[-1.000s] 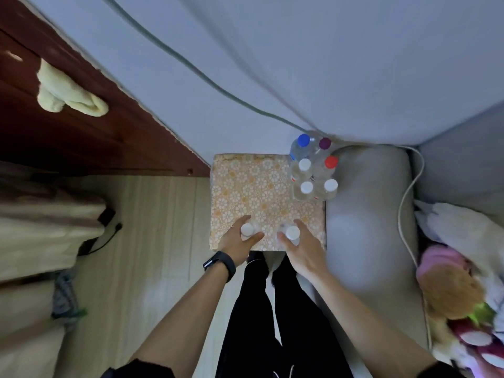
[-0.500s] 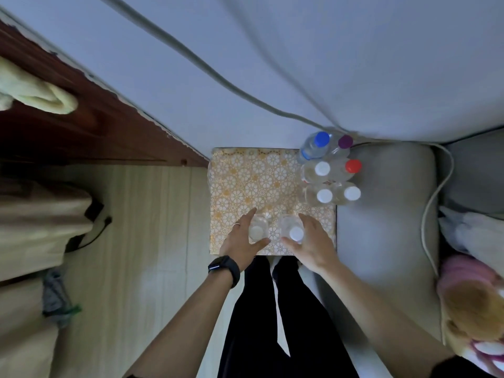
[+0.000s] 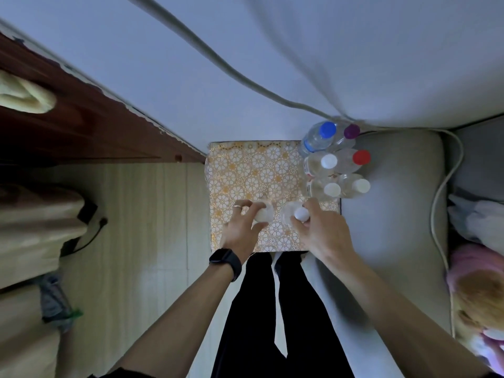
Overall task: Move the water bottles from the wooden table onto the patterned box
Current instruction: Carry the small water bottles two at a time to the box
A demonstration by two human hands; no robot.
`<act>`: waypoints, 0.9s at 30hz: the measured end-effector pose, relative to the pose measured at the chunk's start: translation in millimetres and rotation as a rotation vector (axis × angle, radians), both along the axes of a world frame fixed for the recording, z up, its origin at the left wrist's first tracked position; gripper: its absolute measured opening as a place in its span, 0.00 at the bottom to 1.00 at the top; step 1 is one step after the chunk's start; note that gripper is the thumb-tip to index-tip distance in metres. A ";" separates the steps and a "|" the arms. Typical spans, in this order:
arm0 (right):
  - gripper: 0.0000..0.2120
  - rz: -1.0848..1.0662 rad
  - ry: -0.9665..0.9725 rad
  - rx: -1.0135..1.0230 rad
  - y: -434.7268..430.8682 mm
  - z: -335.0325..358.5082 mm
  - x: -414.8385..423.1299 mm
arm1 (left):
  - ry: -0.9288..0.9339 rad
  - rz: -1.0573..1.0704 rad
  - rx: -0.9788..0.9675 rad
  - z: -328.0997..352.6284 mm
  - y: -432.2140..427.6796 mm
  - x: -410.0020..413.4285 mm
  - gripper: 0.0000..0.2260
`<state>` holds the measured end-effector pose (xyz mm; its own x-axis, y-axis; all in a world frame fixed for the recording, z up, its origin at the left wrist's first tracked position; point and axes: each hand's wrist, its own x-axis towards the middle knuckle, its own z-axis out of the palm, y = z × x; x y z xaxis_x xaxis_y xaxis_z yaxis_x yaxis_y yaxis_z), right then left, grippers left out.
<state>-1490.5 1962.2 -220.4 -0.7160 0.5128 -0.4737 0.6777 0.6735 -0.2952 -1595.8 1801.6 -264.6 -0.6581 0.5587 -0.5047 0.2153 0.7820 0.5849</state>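
Our left hand (image 3: 242, 227) is curled over the top of a clear bottle (image 3: 264, 214), fingers and thumb wrapped round its cap and neck. The patterned box (image 3: 245, 170) spreads beneath the hand and ahead of its fingers. Just to its right, our right hand (image 3: 324, 233) pinches the white cap of a second bottle (image 3: 300, 213) between thumb and fingertips. The two bottles are close together, over the near part of the box. From above we cannot tell whether their bases are already down on it. Beyond the right hand's fingertips a cluster of six bottles (image 3: 328, 161) stands packed at the box's far right corner, beside a grey cushion (image 3: 395, 186).

We judge this to be the setting-down step for a pair of bottles. The next move calls for lowering both until they stand firm, then loosening both grips and lifting straight up — without nudging one bottle into the other, or into the cluster ahead.
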 end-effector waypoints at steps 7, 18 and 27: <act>0.17 -0.027 0.094 0.071 31.5 6.1 -51.9 | 0.164 -0.015 0.111 3.5 57.4 -49.5 0.12; 0.20 -0.075 0.124 0.100 65.9 -8.9 -114.4 | 0.182 -0.025 0.131 -11.1 116.5 -116.8 0.13; 0.22 -0.088 0.121 0.081 83.7 -21.5 -132.1 | 0.150 0.005 0.136 -12.7 123.5 -124.4 0.14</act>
<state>-1622.6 2045.9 -241.9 -0.7163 0.6089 -0.3408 0.6975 0.6383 -0.3256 -1720.2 1925.1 -277.3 -0.7232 0.6115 -0.3209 0.3044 0.6994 0.6466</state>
